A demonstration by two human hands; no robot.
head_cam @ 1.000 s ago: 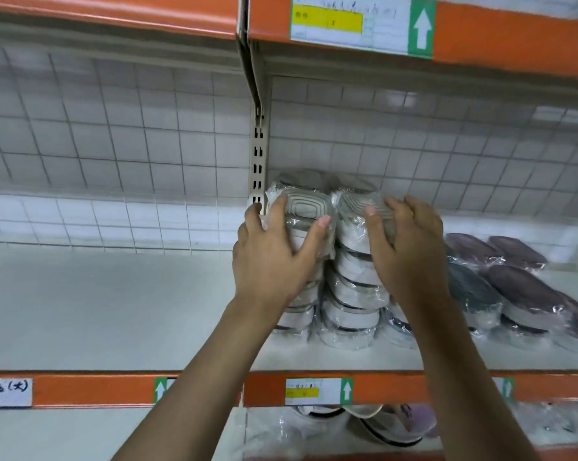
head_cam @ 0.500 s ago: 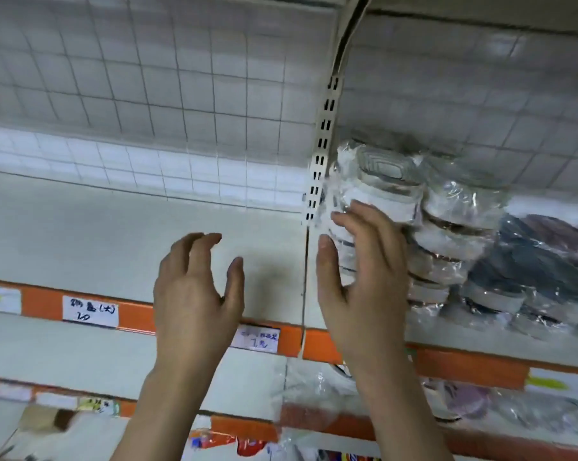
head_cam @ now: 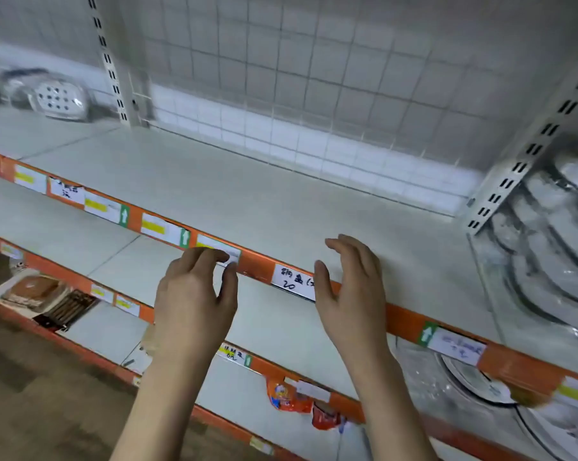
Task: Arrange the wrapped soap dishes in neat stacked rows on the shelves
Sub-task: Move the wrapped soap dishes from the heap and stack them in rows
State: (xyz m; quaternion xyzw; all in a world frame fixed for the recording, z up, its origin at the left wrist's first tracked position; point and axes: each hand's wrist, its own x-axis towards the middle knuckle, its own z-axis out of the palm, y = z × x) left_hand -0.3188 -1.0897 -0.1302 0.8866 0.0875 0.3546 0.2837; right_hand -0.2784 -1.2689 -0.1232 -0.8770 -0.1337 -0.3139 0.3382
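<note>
Nearest, in the lower middle of the frame, both hands hang in front of the orange shelf edge [head_cam: 404,319] and hold nothing. The left hand [head_cam: 194,294] has its fingers loosely curled, thumb apart from them; the right hand [head_cam: 351,287] is cupped with fingers relaxed and spread. Neither grip touches a soap dish.

Beyond them lies the bare white shelf [head_cam: 247,194], running from lower right to upper left across the frame. The stacked wrapped soap dishes [head_cam: 547,247] stand at the right edge, just past the slotted upright [head_cam: 520,168], well apart from both hands and to their right; the right hand is the nearer. More wrapped dishes show blurred on the shelf below, lower right. Far off at the upper left sits another wrapped soap dish [head_cam: 60,98] with holes in it, beyond the far upright and nearer the left hand's side.

Half a second ago the right hand was at the stack by the upright; now both hands are clear of it and the view has swung left, pushing the stack to the frame's edge. The coming move probably turns on reaching left for the next dishes, though that is a guess.
</note>
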